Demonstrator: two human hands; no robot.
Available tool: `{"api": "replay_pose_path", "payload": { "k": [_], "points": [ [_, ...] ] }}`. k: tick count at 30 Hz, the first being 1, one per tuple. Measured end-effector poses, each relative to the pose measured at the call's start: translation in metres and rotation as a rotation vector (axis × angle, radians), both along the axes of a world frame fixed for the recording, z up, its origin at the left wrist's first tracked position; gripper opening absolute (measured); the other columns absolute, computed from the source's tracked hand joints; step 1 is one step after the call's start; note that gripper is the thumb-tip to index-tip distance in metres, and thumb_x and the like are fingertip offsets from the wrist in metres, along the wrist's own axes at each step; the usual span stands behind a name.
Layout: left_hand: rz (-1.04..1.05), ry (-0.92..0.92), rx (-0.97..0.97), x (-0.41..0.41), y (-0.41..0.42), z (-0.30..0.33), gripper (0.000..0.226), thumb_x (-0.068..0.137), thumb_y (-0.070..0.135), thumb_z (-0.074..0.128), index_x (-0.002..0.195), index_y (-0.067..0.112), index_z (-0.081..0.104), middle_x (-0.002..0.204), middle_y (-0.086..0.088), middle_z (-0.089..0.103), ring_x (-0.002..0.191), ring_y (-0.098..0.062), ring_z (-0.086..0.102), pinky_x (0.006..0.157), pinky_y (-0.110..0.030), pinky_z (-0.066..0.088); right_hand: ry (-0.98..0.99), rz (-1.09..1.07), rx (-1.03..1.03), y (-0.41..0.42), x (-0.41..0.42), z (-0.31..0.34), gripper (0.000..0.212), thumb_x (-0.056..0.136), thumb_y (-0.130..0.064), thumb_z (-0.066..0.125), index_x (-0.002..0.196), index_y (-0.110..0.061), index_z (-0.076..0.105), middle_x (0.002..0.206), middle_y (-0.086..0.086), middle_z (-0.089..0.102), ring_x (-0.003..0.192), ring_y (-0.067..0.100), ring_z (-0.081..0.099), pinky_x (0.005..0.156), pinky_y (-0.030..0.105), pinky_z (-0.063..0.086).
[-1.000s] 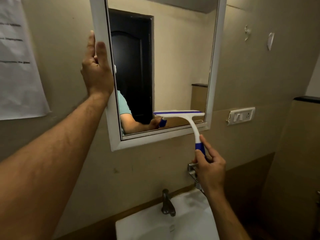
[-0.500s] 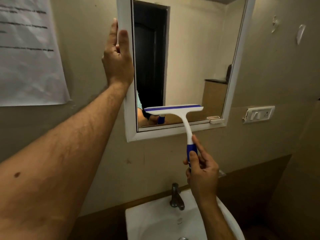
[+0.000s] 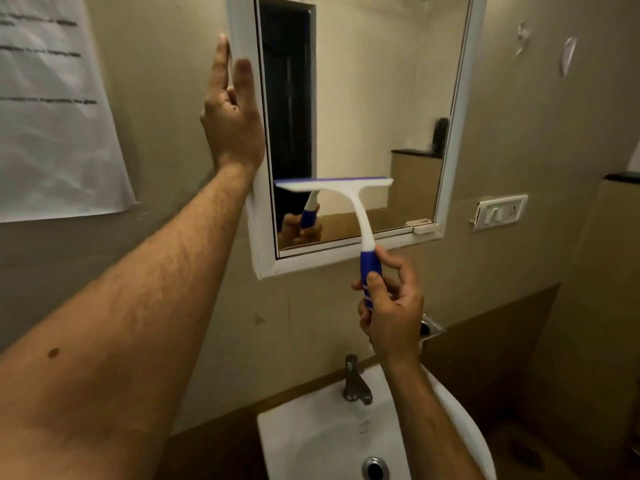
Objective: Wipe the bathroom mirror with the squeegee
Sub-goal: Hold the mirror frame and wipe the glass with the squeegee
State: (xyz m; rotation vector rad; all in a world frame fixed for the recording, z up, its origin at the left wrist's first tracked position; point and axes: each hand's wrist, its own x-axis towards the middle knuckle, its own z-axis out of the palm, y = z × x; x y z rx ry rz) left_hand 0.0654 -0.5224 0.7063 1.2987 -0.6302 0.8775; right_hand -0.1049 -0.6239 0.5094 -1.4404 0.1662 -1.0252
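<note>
The white-framed mirror (image 3: pixel 374 98) hangs on the beige wall above a sink. My left hand (image 3: pixel 232 123) holds the frame's left edge, thumb on the front and fingers along the side. My right hand (image 3: pixel 391 313) grips the blue handle of a white squeegee (image 3: pixel 360 216). Its blade lies level against the lower left part of the glass, one end at the left frame. The hand and handle show reflected in the glass.
A white sink (image 3: pixel 277 431) with a metal tap (image 3: pixel 355 382) sits directly below. A switch plate (image 3: pixel 502 211) is on the wall right of the mirror, a paper notice (image 3: pixel 52 133) on the left. A small metal holder (image 3: pixel 431 329) juts out behind my right hand.
The squeegee has shifted from the mirror's lower right to its lower left and sits a little higher on the glass. My left hand stays on the frame's left edge.
</note>
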Motion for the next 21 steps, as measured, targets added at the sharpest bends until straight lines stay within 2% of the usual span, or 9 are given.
{"api": "replay_pose_path", "payload": {
  "k": [4,6,7,9,11,12,14,17,21],
  "points": [
    [-0.001,-0.016,0.002,0.006,0.001,-0.001,0.048,0.103,0.027,0.038,0.148,0.011,0.029,0.073,0.059,0.046,0.053,0.028,0.044,0.053,0.004,0.038,0.009,-0.007,0.118,0.013,-0.007,-0.021,0.029,0.096,-0.008,0.051,0.109,-0.033,0.06,0.079,0.012,0.068,0.055,0.022,0.049,0.042,0.023,0.042],
    [-0.011,-0.038,-0.002,0.011,0.002,-0.004,0.052,0.101,0.034,0.039,0.148,0.013,0.03,0.109,0.033,0.064,0.051,0.02,0.048,0.05,-0.001,0.039,0.001,-0.033,0.135,0.017,-0.008,-0.021,0.03,0.096,-0.008,0.052,0.109,-0.032,0.061,0.08,0.009,0.07,0.054,0.023,0.048,0.041,0.024,0.042],
    [-0.013,-0.044,0.005,0.013,0.002,-0.006,0.053,0.101,0.036,0.039,0.148,0.014,0.031,0.112,0.013,0.067,0.049,0.013,0.049,0.048,-0.003,0.039,-0.001,-0.046,0.128,0.019,-0.007,-0.017,0.029,0.096,-0.009,0.051,0.11,-0.032,0.061,0.08,0.009,0.071,0.053,0.022,0.048,0.04,0.024,0.041],
    [-0.022,-0.054,0.026,0.016,0.004,-0.009,0.053,0.1,0.038,0.039,0.148,0.018,0.03,0.1,-0.008,0.069,0.05,0.003,0.052,0.046,-0.011,0.043,-0.027,-0.072,0.107,0.022,-0.003,-0.002,0.029,0.097,-0.011,0.051,0.113,-0.033,0.06,0.081,0.009,0.071,0.05,0.019,0.048,0.039,0.024,0.04],
    [-0.066,-0.067,0.057,0.021,0.006,-0.014,0.054,0.099,0.043,0.038,0.148,0.024,0.028,0.122,-0.027,0.058,0.085,-0.017,0.069,0.066,-0.033,0.06,-0.065,-0.104,0.081,0.025,0.003,0.016,0.028,0.097,-0.014,0.05,0.113,-0.035,0.06,0.082,0.007,0.071,0.049,0.015,0.049,0.039,0.023,0.041],
    [-0.079,-0.071,0.067,0.025,0.009,-0.018,0.055,0.098,0.046,0.038,0.148,0.026,0.028,0.129,-0.028,0.052,0.102,-0.033,0.064,0.08,-0.046,0.058,-0.081,-0.109,0.068,0.027,0.006,0.021,0.028,0.098,-0.015,0.05,0.112,-0.036,0.06,0.081,0.005,0.072,0.048,0.014,0.049,0.039,0.022,0.041],
    [-0.11,-0.077,0.089,0.024,0.012,-0.026,0.056,0.098,0.046,0.039,0.149,0.027,0.027,0.141,-0.018,0.047,0.113,-0.044,0.053,0.089,-0.055,0.052,-0.088,-0.11,0.062,0.028,0.008,0.021,0.028,0.098,-0.015,0.05,0.111,-0.037,0.06,0.078,0.005,0.071,0.046,0.014,0.049,0.038,0.022,0.04],
    [-0.15,-0.05,0.095,0.018,0.015,-0.035,0.055,0.099,0.04,0.043,0.149,0.024,0.026,0.151,-0.002,0.039,0.119,-0.04,0.053,0.092,-0.052,0.052,-0.018,-0.137,0.114,0.037,0.003,-0.007,0.027,0.097,-0.014,0.05,0.114,-0.033,0.06,0.079,0.009,0.069,0.047,0.013,0.05,0.038,0.022,0.04],
    [-0.17,-0.034,0.12,0.02,0.018,-0.045,0.054,0.098,0.045,0.043,0.148,0.03,0.028,0.14,-0.019,0.048,0.118,-0.043,0.05,0.09,-0.051,0.05,0.065,-0.179,0.124,0.04,-0.01,-0.043,0.025,0.096,-0.011,0.051,0.112,-0.028,0.061,0.085,0.022,0.067,0.05,0.013,0.055,0.039,0.021,0.044]
  ]
}}
